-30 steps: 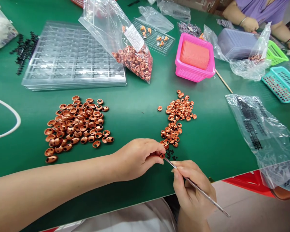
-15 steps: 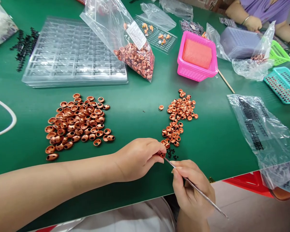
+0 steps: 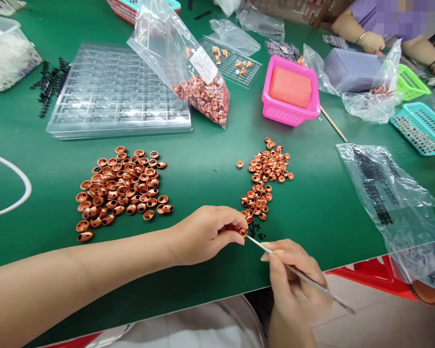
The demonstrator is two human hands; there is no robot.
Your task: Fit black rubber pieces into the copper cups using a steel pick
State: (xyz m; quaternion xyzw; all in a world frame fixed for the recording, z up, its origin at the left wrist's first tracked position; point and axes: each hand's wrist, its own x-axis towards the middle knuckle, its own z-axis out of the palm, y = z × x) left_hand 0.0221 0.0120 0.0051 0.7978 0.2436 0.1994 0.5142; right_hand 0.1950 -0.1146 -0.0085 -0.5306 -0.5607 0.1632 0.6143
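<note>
My left hand [image 3: 212, 234] pinches a small copper-coloured cup [image 3: 242, 232] between thumb and fingertips. In my right hand [image 3: 299, 280] is a thin metal tool [image 3: 308, 279], held like a pen, its tip close beside the cup; whether they touch is hard to tell. Tiny black parts [image 3: 255, 230] lie just behind the tool's tip. Beyond my fingers, smaller copper cups [image 3: 270, 164] form a pile that trails toward my left hand. A broader pile of copper cups [image 3: 123, 186] sits to the left, beyond my forearm.
Clear trays [image 3: 119, 92] and a bag of copper cups [image 3: 206, 96] lie at the back left. A pink basket [image 3: 292, 92] holds an orange-red block. A plastic bag with black parts [image 3: 387, 183] lies right. Another person's hand [image 3: 371, 42] is at the far right.
The tool and my right hand have shifted slightly right, the tip drawing back a little from the cup. The cup shows more between my left fingertips. The whole view has shifted slightly.
</note>
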